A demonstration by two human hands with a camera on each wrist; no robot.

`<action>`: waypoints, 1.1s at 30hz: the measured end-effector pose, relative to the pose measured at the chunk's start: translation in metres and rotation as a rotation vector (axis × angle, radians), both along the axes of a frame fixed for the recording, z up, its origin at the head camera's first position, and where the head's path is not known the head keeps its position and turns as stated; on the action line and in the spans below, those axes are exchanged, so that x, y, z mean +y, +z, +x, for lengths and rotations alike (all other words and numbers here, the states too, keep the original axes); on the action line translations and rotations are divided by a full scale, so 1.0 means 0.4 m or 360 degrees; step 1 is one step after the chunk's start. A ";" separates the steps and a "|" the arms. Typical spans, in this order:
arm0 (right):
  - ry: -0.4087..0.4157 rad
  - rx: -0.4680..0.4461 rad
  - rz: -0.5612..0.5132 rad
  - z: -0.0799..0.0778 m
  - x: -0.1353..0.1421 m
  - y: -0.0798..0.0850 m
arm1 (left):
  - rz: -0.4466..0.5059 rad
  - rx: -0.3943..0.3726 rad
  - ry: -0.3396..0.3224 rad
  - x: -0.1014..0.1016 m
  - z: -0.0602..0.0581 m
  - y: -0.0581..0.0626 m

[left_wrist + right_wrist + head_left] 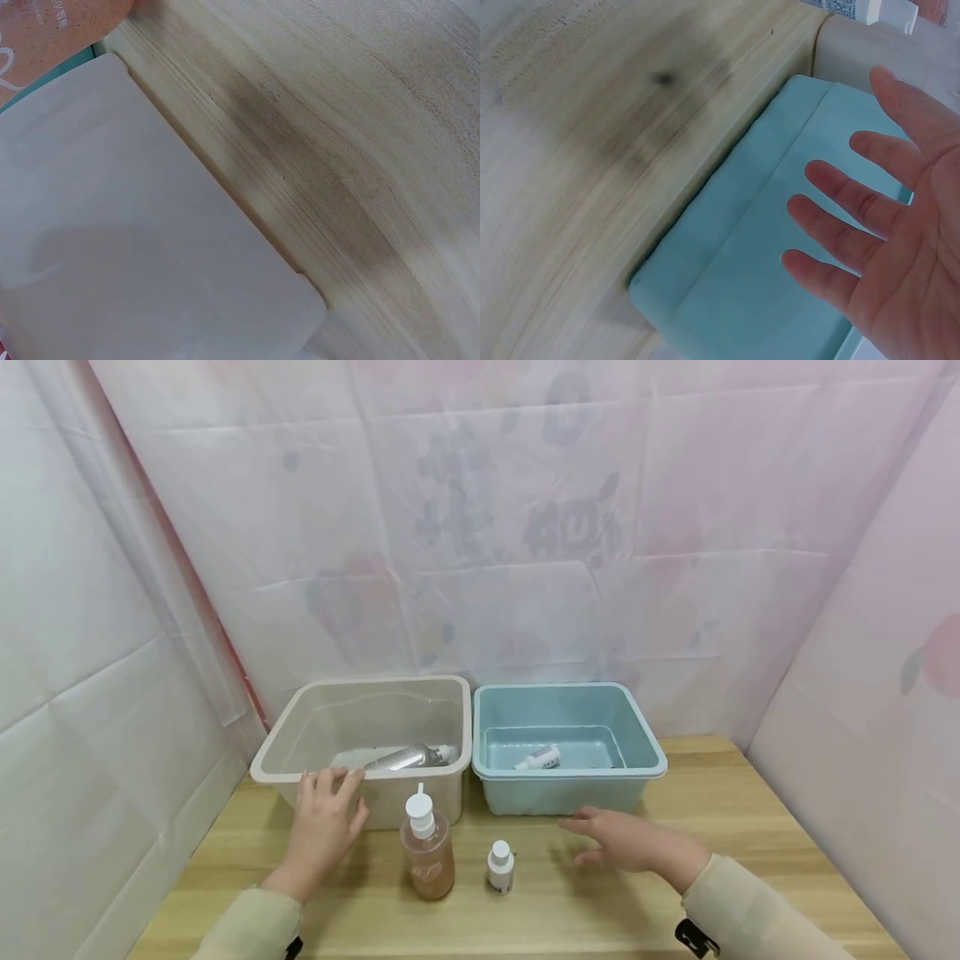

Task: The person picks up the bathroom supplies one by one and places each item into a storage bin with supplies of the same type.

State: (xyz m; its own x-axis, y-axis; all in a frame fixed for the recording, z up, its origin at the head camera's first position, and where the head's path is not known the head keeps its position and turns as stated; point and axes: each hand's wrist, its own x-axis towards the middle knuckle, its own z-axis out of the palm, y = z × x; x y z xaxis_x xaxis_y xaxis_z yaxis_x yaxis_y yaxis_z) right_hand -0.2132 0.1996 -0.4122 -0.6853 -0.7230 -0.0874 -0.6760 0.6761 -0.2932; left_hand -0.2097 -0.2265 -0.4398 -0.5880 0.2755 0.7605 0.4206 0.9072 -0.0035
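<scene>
At the beige bin's (378, 684) front rim is my left hand (324, 822), its fingertips over the edge; whether they touch it cannot be told. Inside that bin lies a clear bottle with a white cap (408, 758). My right hand (626, 841) hovers before the blue bin (558, 793), holding nothing; the right wrist view shows its fingers spread and the palm bare. A small white bottle (540, 757) lies on its side in the blue bin. Between the hands stand an orange-pink pump bottle (431, 864) and a small white capped bottle (500, 868), both upright on the table.
Both bins stand side by side at the back of the wooden table (720, 827), against a white printed sheet (525, 527). More sheeting (97, 693) hangs on the left, and a similar sheet (862, 693) on the right.
</scene>
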 end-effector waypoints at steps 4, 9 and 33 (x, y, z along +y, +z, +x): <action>-0.0020 -0.0031 0.0007 0.004 0.001 -0.013 | 0.0006 0.0009 0.0003 -0.001 -0.002 -0.004; -0.0036 -0.0071 0.0019 0.005 0.005 -0.023 | 0.0003 0.0011 0.0000 0.002 -0.004 -0.003; 0.0016 -0.0036 0.0007 0.003 0.012 -0.077 | 0.0028 0.0022 -0.0019 -0.002 0.000 -0.008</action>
